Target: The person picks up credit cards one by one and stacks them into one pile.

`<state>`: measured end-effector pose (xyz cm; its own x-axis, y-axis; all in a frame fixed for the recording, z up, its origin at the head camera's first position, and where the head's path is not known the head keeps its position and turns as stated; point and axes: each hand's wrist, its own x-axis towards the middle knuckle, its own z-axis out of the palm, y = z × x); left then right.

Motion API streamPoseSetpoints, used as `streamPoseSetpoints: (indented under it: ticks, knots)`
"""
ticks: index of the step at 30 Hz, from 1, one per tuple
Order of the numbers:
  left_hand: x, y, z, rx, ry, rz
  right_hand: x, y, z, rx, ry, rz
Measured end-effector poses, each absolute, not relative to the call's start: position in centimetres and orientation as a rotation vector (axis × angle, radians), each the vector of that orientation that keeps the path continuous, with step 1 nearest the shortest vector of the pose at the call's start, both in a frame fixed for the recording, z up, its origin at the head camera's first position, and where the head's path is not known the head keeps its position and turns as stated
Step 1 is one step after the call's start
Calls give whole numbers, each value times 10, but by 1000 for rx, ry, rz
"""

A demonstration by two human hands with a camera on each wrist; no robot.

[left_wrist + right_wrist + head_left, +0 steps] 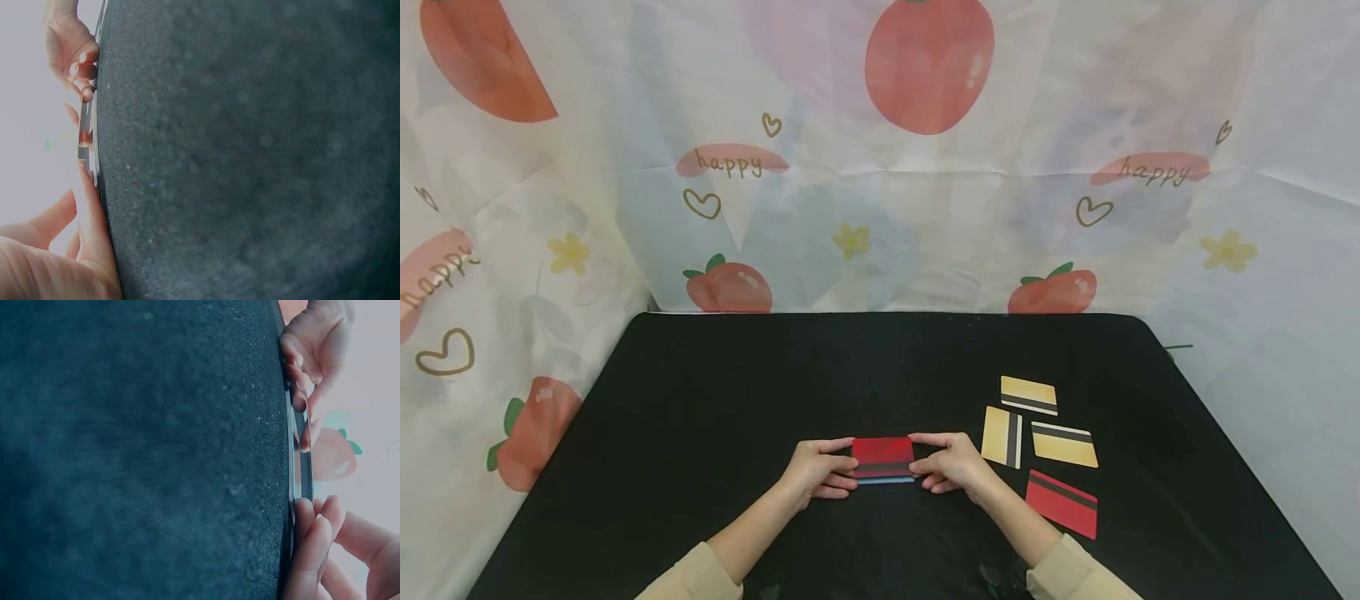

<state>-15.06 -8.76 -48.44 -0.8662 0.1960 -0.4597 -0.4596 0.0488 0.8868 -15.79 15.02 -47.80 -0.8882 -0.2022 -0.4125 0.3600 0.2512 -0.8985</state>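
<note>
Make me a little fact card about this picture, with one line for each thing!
Left hand: holds the left end of the middle red card
Right hand: holds that card's right end
Peeking out: a blue edge along the middle red card's near side
Cards on the right: three yellow cards and another red card, all dark-striped
Table: black
Backdrop: pale, with red fruit, hearts, yellow flowers and "happy"
</note>
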Motion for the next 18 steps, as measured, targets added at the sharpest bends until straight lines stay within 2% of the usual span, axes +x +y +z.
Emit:
streamPoseSetpoints:
  ticks: [18]
  knots:
    - [-150, -90, -482, -267, 1963, 1830, -158, 145, -478, 106, 2157, -1630]
